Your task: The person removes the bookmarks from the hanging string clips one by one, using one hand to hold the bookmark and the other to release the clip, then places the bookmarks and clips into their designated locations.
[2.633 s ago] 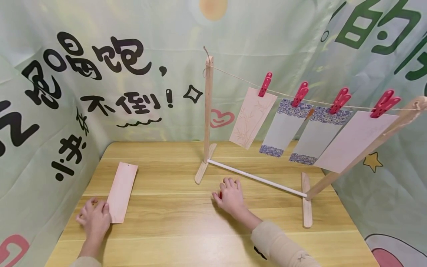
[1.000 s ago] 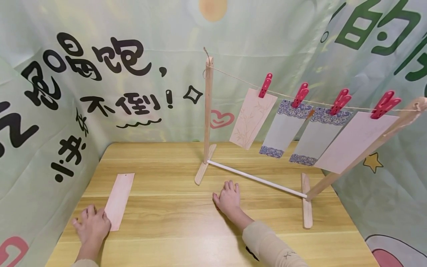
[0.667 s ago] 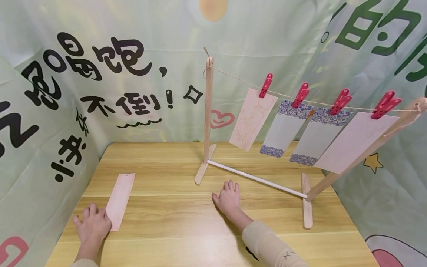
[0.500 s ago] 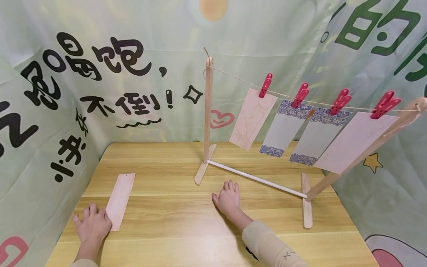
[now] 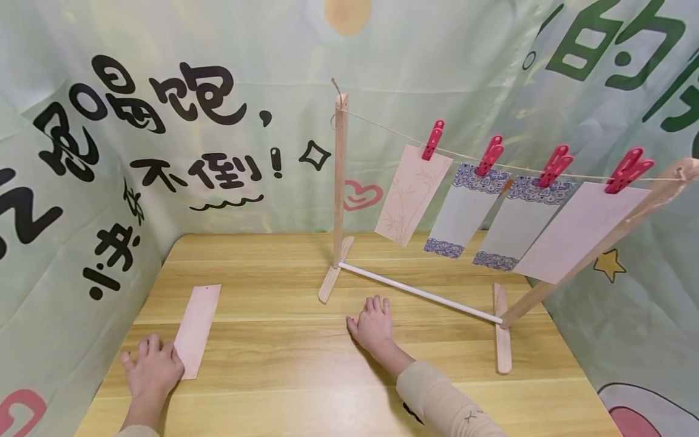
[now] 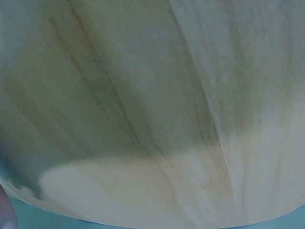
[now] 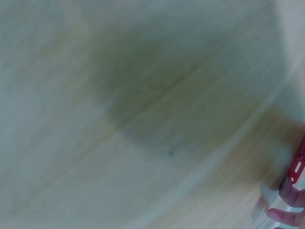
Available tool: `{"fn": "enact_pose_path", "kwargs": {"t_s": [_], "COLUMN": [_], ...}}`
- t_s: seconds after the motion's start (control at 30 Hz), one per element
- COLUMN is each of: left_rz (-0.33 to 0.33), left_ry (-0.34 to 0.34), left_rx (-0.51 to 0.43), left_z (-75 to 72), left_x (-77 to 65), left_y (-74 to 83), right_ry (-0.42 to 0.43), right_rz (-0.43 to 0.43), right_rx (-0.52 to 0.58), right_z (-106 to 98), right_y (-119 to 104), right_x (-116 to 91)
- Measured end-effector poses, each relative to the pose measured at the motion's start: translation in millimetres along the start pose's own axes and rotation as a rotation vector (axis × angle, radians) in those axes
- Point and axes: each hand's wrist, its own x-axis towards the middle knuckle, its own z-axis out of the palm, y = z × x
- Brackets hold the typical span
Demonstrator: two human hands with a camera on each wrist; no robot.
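Handling the pink card (image 5: 198, 331): likely light, bendy; take its long edges

Head: it lies near the left edge of the worktop (image 5: 284, 394), the relaxed left hand (image 5: 153, 367) touching its side.

Left wrist: contact unseen.

Right wrist: red clip (image 7: 298, 163) by the right hand (image 7: 289, 200); whether pinched, I cannot tell.

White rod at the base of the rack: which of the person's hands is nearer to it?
Right. The right hand is just in front of the white rod, apart from it. The left hand is farther off to the left, at the edge of the pink card.
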Motion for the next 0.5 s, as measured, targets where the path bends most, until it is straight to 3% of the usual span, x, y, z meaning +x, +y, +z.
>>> {"fn": "enact_pose_path", "kwargs": {"t_s": [0.5], "left_rz": [-0.018], "left_ry": [0.035], "left_rx": [-0.017], "left_z": [3.9], "left_x": [-1.8], "left_y": [0.9], "right_ry": [0.022], "right_rz": [-0.002], "right_rx": [0.0], "right_z": [1.9], "right_y": [-0.4], "right_x": [-0.7]}}
